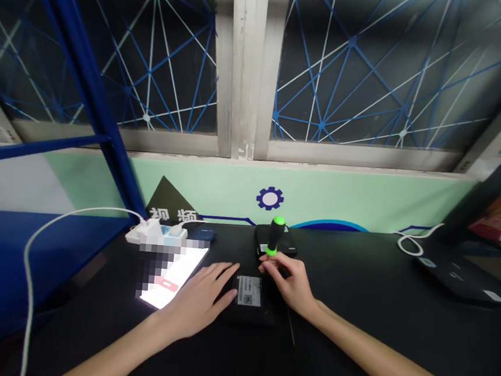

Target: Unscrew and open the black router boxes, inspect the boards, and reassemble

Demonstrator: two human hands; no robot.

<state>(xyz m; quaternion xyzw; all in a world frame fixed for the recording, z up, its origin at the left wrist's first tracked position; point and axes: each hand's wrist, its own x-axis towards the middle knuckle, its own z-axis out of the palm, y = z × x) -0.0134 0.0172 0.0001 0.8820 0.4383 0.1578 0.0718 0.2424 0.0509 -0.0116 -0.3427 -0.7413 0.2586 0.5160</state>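
Observation:
A black box-shaped device (227, 312) with a white printed label (249, 291) lies flat on the dark table in front of me. My left hand (199, 295) rests along its left side, fingers stretched out and thumb at the label's edge. Over its far right corner, my right hand (288, 279) pinches a screwdriver (276, 236) with a black and green handle, held upright. The screwdriver's tip is hidden behind my fingers. Below my right hand, a thin dark rod or wire (291, 327) lies on the table.
A second black device (289, 244) sits behind the screwdriver. To the left are a lit tablet-like screen (177, 275), a white power strip (134, 236) with plugs and a white cable (28, 274). A flat black device (457, 276) lies far right. The window wall bounds the back.

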